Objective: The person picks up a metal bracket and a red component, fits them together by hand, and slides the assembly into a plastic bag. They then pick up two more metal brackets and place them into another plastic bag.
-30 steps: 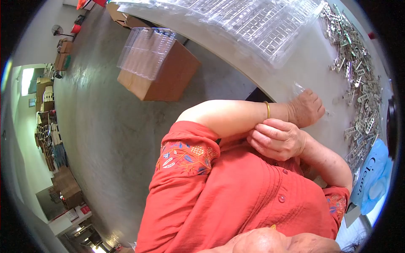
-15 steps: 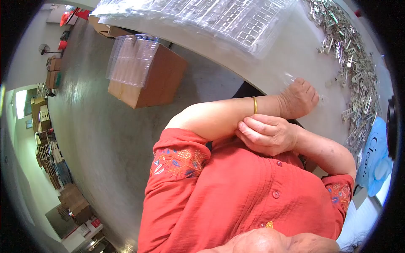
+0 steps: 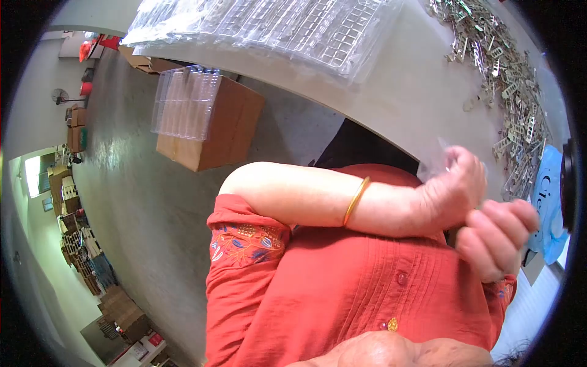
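Observation:
My left hand [image 3: 460, 186], on the wrist with the gold bangle [image 3: 356, 202], is closed with the fingers curled in. A piece of thin clear plastic [image 3: 433, 169] sticks out from it, partly hidden. Just beside it, nearer to me, my right hand [image 3: 496, 240] is also closed, its fingers bent and blurred by motion; whatever is in them cannot be made out. Both hands are above the near edge of the grey table [image 3: 391, 113]. A long heap of small slotted metal pieces [image 3: 498, 79] lies beyond them on the right.
Stacked clear plastic trays [image 3: 287, 30] lie at the table's far left. On the floor stands a cardboard box [image 3: 232, 125] with a clear tray [image 3: 183, 104] against it. A blue plastic package [image 3: 546, 205] sits at the right edge. More boxes [image 3: 76, 128] line the wall.
My right hand has left the left forearm and moved right, past the left wrist. The left hand has come closer to me and rightward, with the clear plastic. The view has shifted slightly.

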A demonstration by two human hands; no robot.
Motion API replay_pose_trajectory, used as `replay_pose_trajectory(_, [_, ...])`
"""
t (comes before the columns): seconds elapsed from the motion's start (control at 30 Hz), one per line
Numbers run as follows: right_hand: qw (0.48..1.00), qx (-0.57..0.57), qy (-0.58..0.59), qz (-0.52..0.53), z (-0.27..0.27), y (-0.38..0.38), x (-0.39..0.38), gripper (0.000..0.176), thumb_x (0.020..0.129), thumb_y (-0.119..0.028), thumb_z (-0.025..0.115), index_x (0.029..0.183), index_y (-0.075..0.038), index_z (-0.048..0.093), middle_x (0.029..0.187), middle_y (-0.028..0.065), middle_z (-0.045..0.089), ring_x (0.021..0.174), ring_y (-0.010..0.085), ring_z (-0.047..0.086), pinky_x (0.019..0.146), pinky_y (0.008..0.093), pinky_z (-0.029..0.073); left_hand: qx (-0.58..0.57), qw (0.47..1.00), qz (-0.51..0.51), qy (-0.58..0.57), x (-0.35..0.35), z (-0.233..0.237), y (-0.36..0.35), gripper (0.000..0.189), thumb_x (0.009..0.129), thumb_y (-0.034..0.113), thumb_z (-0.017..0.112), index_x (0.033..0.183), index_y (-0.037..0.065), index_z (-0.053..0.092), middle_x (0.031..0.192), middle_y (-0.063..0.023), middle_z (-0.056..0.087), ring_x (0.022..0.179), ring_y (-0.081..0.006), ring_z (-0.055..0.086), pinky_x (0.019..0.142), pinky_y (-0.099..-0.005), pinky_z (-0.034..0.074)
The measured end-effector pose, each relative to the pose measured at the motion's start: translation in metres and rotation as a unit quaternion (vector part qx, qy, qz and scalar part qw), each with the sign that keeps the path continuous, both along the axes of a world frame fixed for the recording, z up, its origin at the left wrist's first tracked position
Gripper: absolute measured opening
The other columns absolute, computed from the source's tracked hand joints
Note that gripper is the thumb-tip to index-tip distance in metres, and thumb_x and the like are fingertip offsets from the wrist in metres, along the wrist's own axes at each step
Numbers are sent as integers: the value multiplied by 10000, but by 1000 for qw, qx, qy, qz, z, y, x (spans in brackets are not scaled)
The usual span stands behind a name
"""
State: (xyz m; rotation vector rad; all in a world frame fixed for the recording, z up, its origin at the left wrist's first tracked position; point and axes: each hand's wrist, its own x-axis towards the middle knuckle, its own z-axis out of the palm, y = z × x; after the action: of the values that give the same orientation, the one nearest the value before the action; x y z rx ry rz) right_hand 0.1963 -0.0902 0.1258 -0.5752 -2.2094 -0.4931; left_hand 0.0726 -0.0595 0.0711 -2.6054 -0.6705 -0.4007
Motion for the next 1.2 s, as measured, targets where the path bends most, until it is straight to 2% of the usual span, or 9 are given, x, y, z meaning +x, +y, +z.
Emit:
replay_pose_trajectory(0.13, [995,94,9,31,6,2,50,121,993,-148,523,1002,-39,574,920,141,661,808,284,671,884,507,519,35,997,-67,-29,-12,17,-6,224,889,231,494,866,47,620,780,-104,592,715,-258,556,739,-430,457])
replay_pose_trajectory(0.2, [990,120,-26,-63,9,-3,61,146,1014,-126,494,1027,4,559,923,184,651,810,311,673,898,530,536,35,995,-79,-44,-12,18,-3,215,891,235,500,852,58,614,771,-93,582,717,-253,557,737,-423,454])
replay_pose_trajectory(0.33, [986,-46,-29,-157,23,-13,50,128,989,-23,527,1094,38,569,1019,180,675,916,341,683,950,541,519,43,993,-84,-64,-10,13,0,187,885,225,513,824,70,599,749,-72,559,699,-243,545,719,-419,445])
replay_pose_trajectory(0.4, [984,-95,9,-150,16,-12,45,162,969,1,557,1126,37,575,1053,170,680,952,349,677,967,544,502,-50,991,-93,-85,-9,7,1,180,881,240,529,800,87,577,734,-53,540,695,-224,532,707,-405,432])
replay_pose_trajectory(0.47, [984,-88,33,-152,20,6,31,132,862,-31,687,969,-107,669,885,76,676,812,221,660,781,434,494,-160,973,-114,-125,-13,1,7,164,851,236,577,802,80,566,749,-78,570,699,-243,556,701,-411,435])
replay_pose_trajectory(0.53, [969,-154,44,-186,16,19,26,169,824,30,696,954,-73,667,854,96,669,767,244,647,750,423,489,-354,912,-129,-161,-26,-5,22,163,822,211,628,833,62,562,806,-121,606,754,-295,605,729,-422,457])
replay_pose_trajectory(0.63, [913,-293,-47,-278,-12,29,51,93,840,-85,667,909,-24,659,836,174,683,752,309,664,735,381,505,-383,900,-95,-187,-46,-19,29,107,829,46,567,935,39,554,871,-144,618,822,-356,620,753,-479,493])
replay_pose_trajectory(0.83, [645,-538,-400,-368,-73,37,63,129,725,-109,679,843,-98,730,842,137,733,714,263,723,582,427,545,-430,885,-50,-169,-60,-40,34,54,863,-13,529,906,18,541,804,-199,592,774,-414,602,692,-505,470])
replay_pose_trajectory(1.2, [523,-399,-639,-399,-123,41,23,223,700,-133,684,883,-31,761,742,147,684,645,297,659,572,514,582,-434,887,-42,-152,-56,-65,38,89,827,-41,554,863,33,523,767,-168,568,731,-390,583,658,-491,454])
